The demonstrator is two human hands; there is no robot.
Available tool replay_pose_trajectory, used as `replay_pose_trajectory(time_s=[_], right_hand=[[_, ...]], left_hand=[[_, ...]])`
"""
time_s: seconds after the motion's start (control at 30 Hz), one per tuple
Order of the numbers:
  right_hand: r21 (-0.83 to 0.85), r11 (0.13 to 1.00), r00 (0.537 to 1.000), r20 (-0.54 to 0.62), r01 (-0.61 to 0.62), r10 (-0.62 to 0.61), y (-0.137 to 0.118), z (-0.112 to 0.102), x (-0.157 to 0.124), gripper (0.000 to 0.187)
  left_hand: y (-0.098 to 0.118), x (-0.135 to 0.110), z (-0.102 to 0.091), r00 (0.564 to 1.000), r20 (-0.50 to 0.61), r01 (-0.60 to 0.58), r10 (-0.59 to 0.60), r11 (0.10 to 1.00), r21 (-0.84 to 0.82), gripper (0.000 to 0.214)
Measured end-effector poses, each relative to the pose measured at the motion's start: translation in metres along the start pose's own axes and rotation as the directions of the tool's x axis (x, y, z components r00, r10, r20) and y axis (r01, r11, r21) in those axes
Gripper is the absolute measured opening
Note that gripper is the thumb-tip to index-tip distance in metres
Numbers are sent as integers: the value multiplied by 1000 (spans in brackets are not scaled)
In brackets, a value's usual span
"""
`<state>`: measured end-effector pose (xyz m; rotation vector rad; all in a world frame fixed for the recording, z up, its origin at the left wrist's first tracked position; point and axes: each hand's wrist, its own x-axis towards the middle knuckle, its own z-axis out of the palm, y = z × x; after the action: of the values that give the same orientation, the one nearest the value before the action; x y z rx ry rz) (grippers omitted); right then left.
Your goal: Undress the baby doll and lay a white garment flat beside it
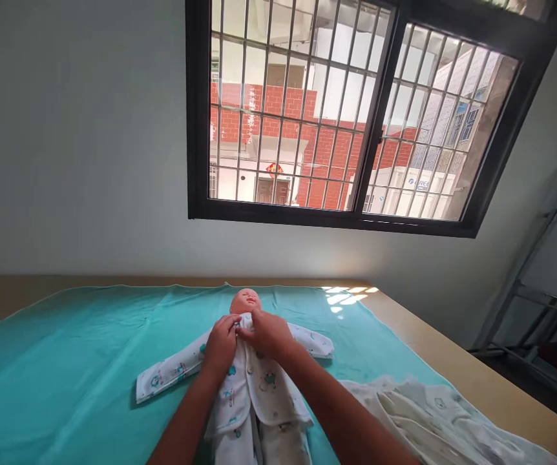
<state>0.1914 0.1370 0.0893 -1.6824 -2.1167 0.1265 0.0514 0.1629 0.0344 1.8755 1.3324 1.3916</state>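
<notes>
A baby doll (245, 301) lies on its back on a teal sheet (75, 361), head toward the window. It wears a white printed baby garment (263, 387) with both sleeves spread out. My left hand (221, 347) and my right hand (265, 333) meet at the doll's chest just under the chin. The fingers of both are pinched on the garment's front edges near the collar. Both forearms come in from the bottom edge.
More white printed cloth (433, 420) lies crumpled on the sheet at the lower right. The wooden table (457, 361) edge runs along the right. A barred window (346, 116) is in the wall ahead, and a metal frame (535, 310) stands at the far right.
</notes>
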Motion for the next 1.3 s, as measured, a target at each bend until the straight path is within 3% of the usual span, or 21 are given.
replay_pose_trajectory(time_s=[0.17, 0.33, 0.5, 0.67, 0.87, 1.13, 1.3], right_hand=[[6, 1000, 995, 103, -16, 16, -1, 12, 30, 17], [223, 975, 989, 138, 19, -50, 26, 19, 34, 24], [480, 875, 986, 166, -61, -22, 51, 26, 36, 25], [658, 733, 970, 244, -170, 6, 56, 32, 37, 20], [743, 657, 982, 186, -130, -17, 52, 30, 35, 14], [633, 769, 995, 92, -91, 42, 43, 30, 35, 10], [466, 872, 988, 38, -150, 149, 39, 28, 39, 11]], left_hand=[[-26, 4, 7, 993, 107, -55, 58, 998, -29, 42], [-25, 6, 7, 980, 191, -52, 50, 999, 9, 47], [-13, 7, 9, 975, 221, -31, 9, 995, 97, 51], [-15, 8, 11, 972, 227, 23, -52, 992, 127, 54], [-15, 8, 12, 983, 169, 59, -74, 994, 87, 50], [-11, 7, 13, 989, 91, 119, -116, 992, -38, 37], [-4, 5, 10, 991, 84, 110, -104, 992, -67, 24]])
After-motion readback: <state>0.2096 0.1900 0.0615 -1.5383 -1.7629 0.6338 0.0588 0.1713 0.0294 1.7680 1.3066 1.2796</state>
